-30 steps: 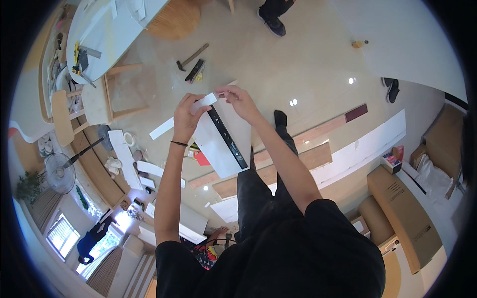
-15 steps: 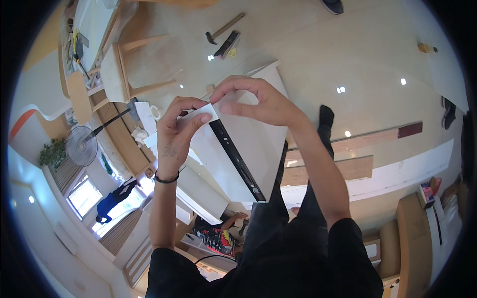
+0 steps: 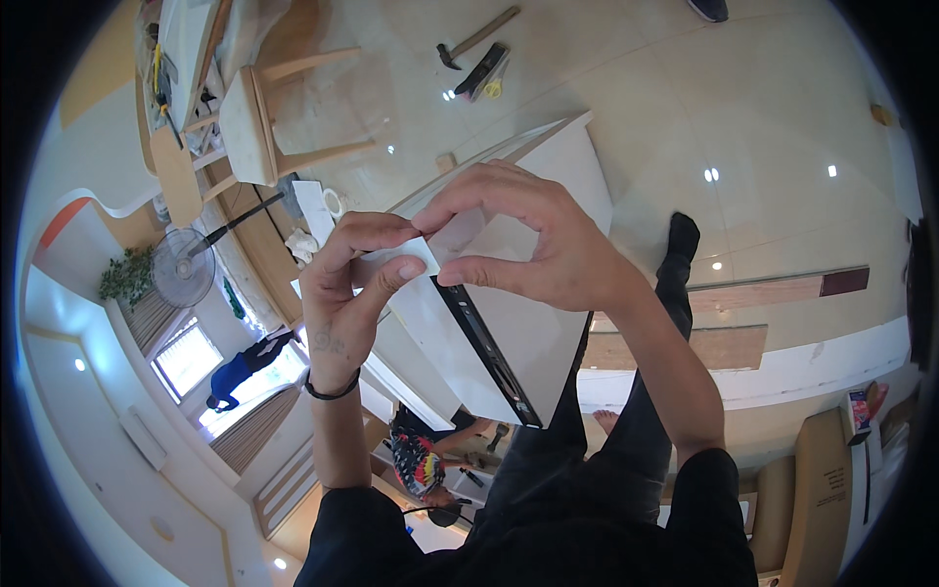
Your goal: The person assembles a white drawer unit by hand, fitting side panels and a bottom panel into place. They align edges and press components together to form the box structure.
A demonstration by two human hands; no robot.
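A person stands over a white panel (image 3: 533,323) propped on edge on the glossy floor (image 3: 606,88), both hands raised close to the camera; the left hand (image 3: 342,284) pinches a small white strip (image 3: 416,256) — paper or tape, it is hard to tell which — between thumb and forefinger, while the right hand (image 3: 528,245) closes its own thumb and forefinger on the strip's other end, the remaining fingers curled above; the strip sits just in front of the panel's upper edge, beside a dark metal rail (image 3: 489,347) that runs down the panel's face.

The step in hand looks like handling or peeling the strip at the panel's top edge; judged from the grip, the next move calls for a steady two-handed pull or placement, keeping the strip flat and square to the edge, without nudging the leaning panel.

Well apart on the floor lie a hammer (image 3: 474,41) and a dark hand tool (image 3: 484,71); a wooden stool (image 3: 259,122) stands by a cluttered table (image 3: 186,49); a standing fan (image 3: 181,266) is at the left; wooden boards (image 3: 773,289) lie to the right.
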